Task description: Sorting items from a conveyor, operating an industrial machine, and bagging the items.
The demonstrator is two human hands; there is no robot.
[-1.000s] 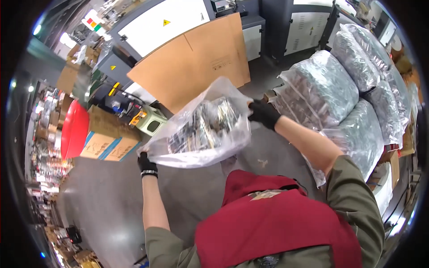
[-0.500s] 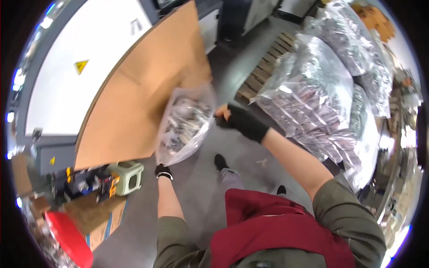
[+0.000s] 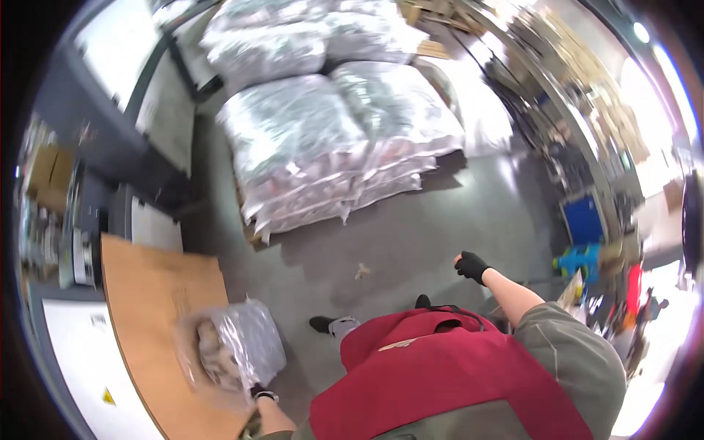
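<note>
A clear plastic bag (image 3: pixel 253 345) with grey and pale pieces inside stands beside a brown cardboard sheet at the lower left. Its contents are too blurred to name. My left hand (image 3: pixel 261 393), in a black fingerless glove, is closed on the near edge of the bag. Out to the right, well away from the bag, my right hand (image 3: pixel 471 266) hangs over the floor in a matching glove. Its fingers are curled in, and nothing shows in them.
Large filled clear bags (image 3: pixel 301 139) are stacked on a wooden pallet (image 3: pixel 253 233) ahead. The cardboard sheet (image 3: pixel 150 301) leans by a white cabinet (image 3: pixel 81 359) at left. Cluttered shelving and a blue panel (image 3: pixel 584 218) line the right side. A small scrap (image 3: pixel 362 272) lies on the grey floor.
My view has swung to the right, bringing the pallet stack ahead. My right hand has come away from the bag's rim. My left hand still grips the bag, now at the lower left.
</note>
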